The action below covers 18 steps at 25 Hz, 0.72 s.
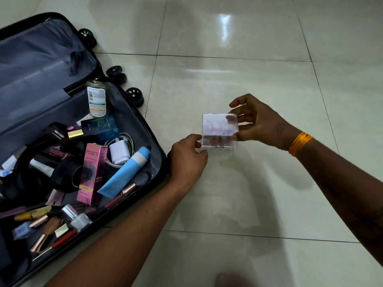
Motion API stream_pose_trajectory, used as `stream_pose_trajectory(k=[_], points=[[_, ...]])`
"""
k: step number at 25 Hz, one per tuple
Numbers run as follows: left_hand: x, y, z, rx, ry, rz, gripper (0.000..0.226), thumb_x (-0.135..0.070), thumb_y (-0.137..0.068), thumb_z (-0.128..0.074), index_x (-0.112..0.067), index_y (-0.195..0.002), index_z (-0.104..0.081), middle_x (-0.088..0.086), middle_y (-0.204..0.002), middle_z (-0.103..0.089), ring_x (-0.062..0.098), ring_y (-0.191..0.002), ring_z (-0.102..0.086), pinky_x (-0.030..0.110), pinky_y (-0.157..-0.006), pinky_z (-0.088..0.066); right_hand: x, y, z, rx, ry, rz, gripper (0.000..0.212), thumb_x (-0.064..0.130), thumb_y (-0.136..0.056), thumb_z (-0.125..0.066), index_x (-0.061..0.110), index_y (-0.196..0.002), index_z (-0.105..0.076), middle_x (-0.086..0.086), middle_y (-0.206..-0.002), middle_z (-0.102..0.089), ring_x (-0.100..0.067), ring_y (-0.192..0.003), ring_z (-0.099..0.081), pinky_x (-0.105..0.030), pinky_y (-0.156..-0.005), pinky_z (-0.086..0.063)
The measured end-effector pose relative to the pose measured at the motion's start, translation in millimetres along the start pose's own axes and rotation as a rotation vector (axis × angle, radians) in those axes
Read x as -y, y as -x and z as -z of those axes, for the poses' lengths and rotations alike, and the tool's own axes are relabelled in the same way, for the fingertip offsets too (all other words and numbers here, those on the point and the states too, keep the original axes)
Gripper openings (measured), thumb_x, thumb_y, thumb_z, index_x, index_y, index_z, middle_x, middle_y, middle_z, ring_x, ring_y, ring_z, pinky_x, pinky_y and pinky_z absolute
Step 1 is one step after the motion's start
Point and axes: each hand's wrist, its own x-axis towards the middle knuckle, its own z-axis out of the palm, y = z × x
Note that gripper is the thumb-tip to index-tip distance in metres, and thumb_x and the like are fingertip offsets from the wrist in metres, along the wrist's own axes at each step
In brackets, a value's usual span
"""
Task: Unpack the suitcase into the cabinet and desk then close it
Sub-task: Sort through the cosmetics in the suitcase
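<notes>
A: The suitcase [143,129] lies open at nine o'clock, still full.

B: I have the clear box [219,131] over the floor, just right of it. My right hand [257,125] grips its far side; my left hand [188,158] pinches the near corner.

A: I'd keep it level, then lift.

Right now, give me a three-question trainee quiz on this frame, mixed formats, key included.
1. True or false: the clear box lies inside the suitcase.
2. Which hand wears the orange band: A left, B right?
3. Fill in: the pink carton reads ____.

Key: 1 false, since both hands hold it over the tiled floor, left hand at its near corner. 2 B. 3 POND'S.
</notes>
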Motion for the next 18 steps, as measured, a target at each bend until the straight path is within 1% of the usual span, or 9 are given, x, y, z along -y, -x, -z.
stream_pose_trajectory(k=[3, 5, 7, 9, 11, 12, 14, 15, 18], points=[[-7, -3, 9, 0.078, 0.087, 0.099, 0.054, -0.025, -0.071, -0.060, -0.026, -0.123, -0.074, -0.010, -0.100, -0.077, 0.020, -0.071, -0.074, 0.041, -0.066, -0.064, -3, 10, -9, -0.011, 0.087, 0.064, 0.075, -0.009, -0.070, -0.086, 0.020, -0.129, -0.050, -0.004, -0.128, -0.064, -0.012, -0.119, -0.067, -0.033, -0.093, -0.061], [-12, -5, 15, 0.124, 0.193, 0.182, 0.054, -0.011, -0.078, -0.064, -0.018, -0.131, -0.070, -0.003, -0.106, -0.076, 0.023, -0.073, -0.074, 0.039, -0.058, -0.064, -7, 16, -11, -0.007, 0.119, 0.078, 0.079, -0.009, -0.070, -0.086, 0.022, -0.132, -0.048, 0.000, -0.131, -0.063, -0.010, -0.125, -0.063, -0.033, -0.098, -0.059], [-17, -5, 20, 0.149, 0.312, 0.259, 0.054, -0.005, -0.084, -0.063, -0.012, -0.137, -0.066, 0.002, -0.115, -0.074, 0.024, -0.080, -0.075, 0.038, -0.057, -0.065, -11, 19, -16, -0.023, 0.122, 0.078, 0.082, -0.004, -0.073, -0.087, 0.024, -0.138, -0.046, 0.003, -0.134, -0.064, -0.009, -0.131, -0.059, -0.031, -0.100, -0.056], [-19, -2, 23, 0.146, 0.381, 0.288, 0.045, -0.011, -0.089, -0.059, -0.010, -0.134, -0.067, 0.001, -0.116, -0.072, 0.020, -0.090, -0.073, 0.035, -0.062, -0.064, -18, 23, -24, -0.196, -0.082, 0.028, 0.067, 0.002, -0.083, -0.083, 0.021, -0.140, -0.051, 0.000, -0.132, -0.067, -0.012, -0.129, -0.062, -0.031, -0.096, -0.057], [-21, 1, 24, 0.142, 0.423, 0.297, 0.028, -0.016, -0.092, -0.056, -0.004, -0.112, -0.072, 0.001, -0.098, -0.067, 0.017, -0.088, -0.066, 0.034, -0.061, -0.063, -24, 27, -36, -0.420, -0.396, -0.154, 0.034, 0.017, -0.094, -0.076, 0.015, -0.127, -0.066, -0.008, -0.122, -0.072, -0.023, -0.121, -0.068, -0.033, -0.087, -0.060], [-24, 2, 25, 0.146, 0.420, 0.303, 0.024, -0.018, -0.093, -0.054, -0.004, -0.101, -0.071, 0.004, -0.089, -0.064, 0.019, -0.082, -0.063, 0.038, -0.063, -0.064, -28, 30, -41, -0.462, -0.437, -0.237, 0.024, 0.027, -0.096, -0.074, 0.013, -0.116, -0.072, -0.012, -0.117, -0.074, -0.027, -0.117, -0.070, -0.034, -0.081, -0.060], [-26, 2, 22, 0.160, 0.347, 0.301, 0.023, -0.030, -0.088, -0.053, -0.014, -0.087, -0.069, 0.006, -0.078, -0.064, 0.023, -0.074, -0.066, 0.049, -0.073, -0.064, -35, 35, -52, -0.410, -0.361, -0.325, 0.030, 0.041, -0.094, -0.074, 0.012, -0.101, -0.078, -0.018, -0.109, -0.074, -0.026, -0.103, -0.071, -0.037, -0.076, -0.062], [-27, 2, 22, 0.165, 0.289, 0.282, 0.026, -0.037, -0.083, -0.053, -0.016, -0.085, -0.068, 0.003, -0.078, -0.068, 0.025, -0.075, -0.068, 0.052, -0.077, -0.064, -36, 38, -58, -0.370, -0.318, -0.325, 0.033, 0.043, -0.093, -0.075, 0.010, -0.099, -0.079, -0.020, -0.109, -0.074, -0.024, -0.098, -0.070, -0.041, -0.080, -0.063], [-22, 4, 19, 0.132, 0.240, 0.217, 0.047, -0.054, -0.079, -0.058, -0.024, -0.111, -0.074, -0.009, -0.102, -0.075, 0.021, -0.093, -0.073, 0.049, -0.083, -0.063, -26, 42, -68, -0.326, -0.298, -0.280, 0.031, 0.043, -0.093, -0.075, 0.014, -0.103, -0.079, -0.009, -0.108, -0.078, -0.025, -0.108, -0.072, -0.048, -0.097, -0.060]])
